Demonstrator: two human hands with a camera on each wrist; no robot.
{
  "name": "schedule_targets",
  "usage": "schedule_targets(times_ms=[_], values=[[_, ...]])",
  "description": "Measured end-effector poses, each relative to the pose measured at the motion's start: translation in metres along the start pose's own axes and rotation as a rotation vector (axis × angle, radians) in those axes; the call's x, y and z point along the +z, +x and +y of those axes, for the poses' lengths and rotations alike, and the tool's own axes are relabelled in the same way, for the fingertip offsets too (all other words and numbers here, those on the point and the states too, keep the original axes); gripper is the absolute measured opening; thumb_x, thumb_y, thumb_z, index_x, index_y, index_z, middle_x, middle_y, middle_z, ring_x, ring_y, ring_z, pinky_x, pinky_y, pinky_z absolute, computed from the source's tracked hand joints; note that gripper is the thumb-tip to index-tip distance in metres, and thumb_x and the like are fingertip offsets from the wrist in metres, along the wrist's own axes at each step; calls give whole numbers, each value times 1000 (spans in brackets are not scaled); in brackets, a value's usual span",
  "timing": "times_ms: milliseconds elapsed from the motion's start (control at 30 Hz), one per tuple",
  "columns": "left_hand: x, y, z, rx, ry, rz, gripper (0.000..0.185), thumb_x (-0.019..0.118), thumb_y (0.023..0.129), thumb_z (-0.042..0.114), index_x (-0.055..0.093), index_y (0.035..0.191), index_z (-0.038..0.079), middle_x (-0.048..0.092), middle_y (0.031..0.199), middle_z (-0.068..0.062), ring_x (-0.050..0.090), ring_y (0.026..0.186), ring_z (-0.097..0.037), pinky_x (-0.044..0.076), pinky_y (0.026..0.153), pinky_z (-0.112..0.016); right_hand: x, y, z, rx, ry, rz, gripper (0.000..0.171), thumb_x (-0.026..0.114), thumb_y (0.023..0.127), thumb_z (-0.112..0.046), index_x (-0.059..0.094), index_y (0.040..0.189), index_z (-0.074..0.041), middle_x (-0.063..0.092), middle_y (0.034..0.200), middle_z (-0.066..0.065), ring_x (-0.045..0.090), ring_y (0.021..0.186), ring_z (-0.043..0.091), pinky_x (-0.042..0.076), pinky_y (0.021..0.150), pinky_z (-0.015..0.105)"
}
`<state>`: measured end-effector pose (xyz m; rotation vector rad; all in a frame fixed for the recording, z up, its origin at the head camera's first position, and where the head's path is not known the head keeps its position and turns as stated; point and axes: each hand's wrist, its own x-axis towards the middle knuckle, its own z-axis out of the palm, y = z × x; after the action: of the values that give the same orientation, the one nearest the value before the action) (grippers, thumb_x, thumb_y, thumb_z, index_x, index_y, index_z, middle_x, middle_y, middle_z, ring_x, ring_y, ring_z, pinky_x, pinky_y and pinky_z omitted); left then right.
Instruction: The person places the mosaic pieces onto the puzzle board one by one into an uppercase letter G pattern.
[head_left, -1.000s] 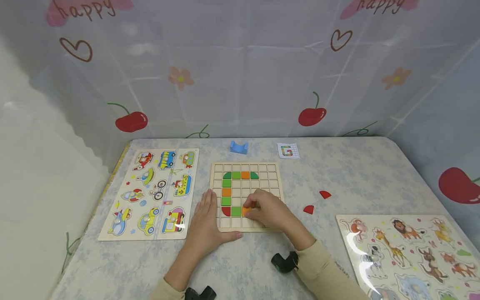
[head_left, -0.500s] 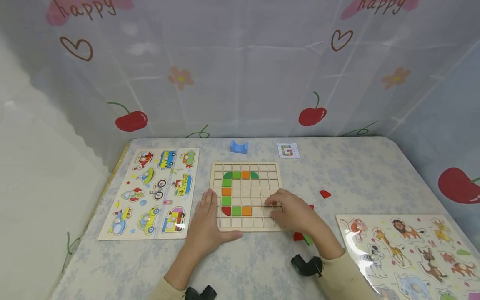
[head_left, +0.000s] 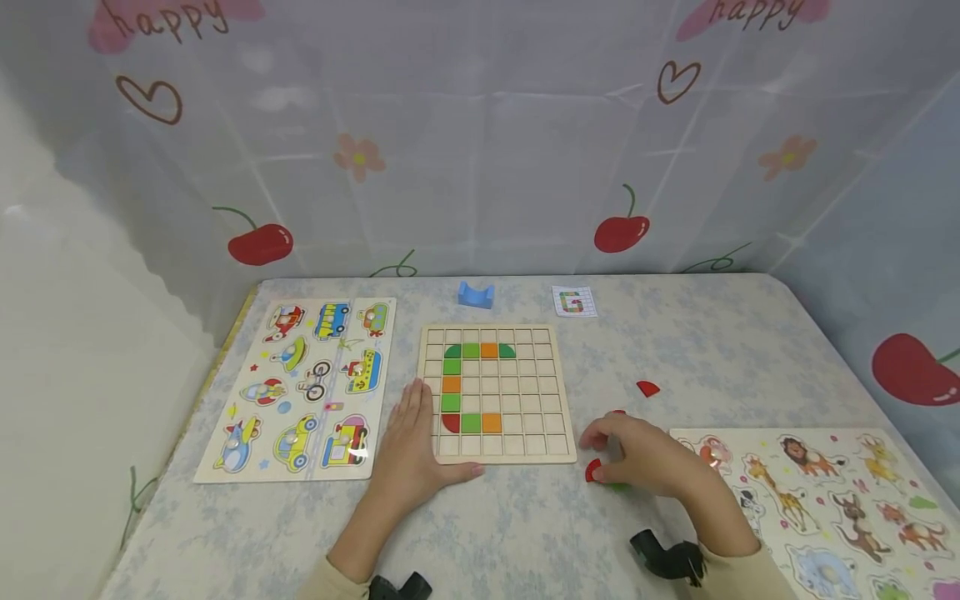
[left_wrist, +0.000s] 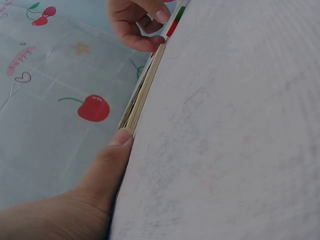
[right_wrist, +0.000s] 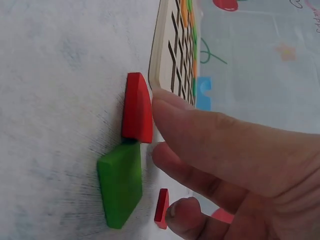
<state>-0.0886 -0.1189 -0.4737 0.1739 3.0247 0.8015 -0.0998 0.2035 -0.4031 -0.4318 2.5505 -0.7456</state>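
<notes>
My left hand (head_left: pixel 408 450) lies along the left side of a wooden grid board (head_left: pixel 517 446), fingers straight, thumb (left_wrist: pixel 120 137) at its near edge. Green, orange and red pieces (head_left: pixel 451 402) form a C-like outline in the grid. Right of the board, my right hand (head_left: pixel 648 454) hovers low with loosely bent fingers, holding nothing visible. Beside its thumb is a red quarter-round piece (right_wrist: pixel 137 110); whether they touch I cannot tell. A green square block (right_wrist: pixel 120 185) lies against that piece. Another red piece (right_wrist: pixel 161 207) sits near the fingertips, partly hidden in the head view.
A loose red piece (head_left: pixel 648 389) lies farther back. Behind the board are a blue holder (head_left: pixel 476 295) and a card with a G-shaped pattern (head_left: pixel 573 302). A vehicle puzzle (head_left: pixel 300 392) stands left, an animal puzzle (head_left: pixel 825 500) right, partly under the right forearm.
My right hand has let go of an orange square in the grid's lower row and moved right, off the board, to the loose pieces. The left hand has stayed in place.
</notes>
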Motion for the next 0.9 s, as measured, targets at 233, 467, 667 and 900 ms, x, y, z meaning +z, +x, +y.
schedule_targets(times_ms=[233, 467, 667, 900], values=[[0, -1, 1, -4, -9, 0, 141, 64, 51, 85, 7, 152, 6, -1, 161, -7, -1, 149, -24, 9, 122, -44, 7, -2, 4, -41, -17, 15, 28, 80, 74, -18, 62, 95, -25, 59, 93, -10, 52, 88, 12, 46, 73, 27], [0, 0, 2, -5, -8, 13, 141, 66, 50, 84, 9, 152, 6, 1, 161, -8, 1, 149, -24, 10, 122, -45, 9, -4, 5, 24, -14, 69, 23, 78, 75, -19, 61, 91, -23, 55, 80, -7, 48, 71, 10, 41, 61, 22], [0, -1, 2, -5, -2, 14, 140, 66, 50, 84, 9, 152, 6, 1, 161, -8, 1, 149, -25, 10, 122, -45, 10, -4, 5, 61, -84, 120, 19, 75, 80, -25, 60, 92, -23, 52, 76, -8, 47, 67, 8, 39, 60, 24], [-1, -1, 2, -13, -2, -2, 140, 65, 51, 85, 7, 152, 7, -1, 161, -7, -1, 149, -23, 9, 122, -44, 11, -3, 5, 112, -121, 139, 20, 72, 82, -33, 60, 97, -25, 51, 73, -8, 45, 61, 9, 38, 56, 25]])
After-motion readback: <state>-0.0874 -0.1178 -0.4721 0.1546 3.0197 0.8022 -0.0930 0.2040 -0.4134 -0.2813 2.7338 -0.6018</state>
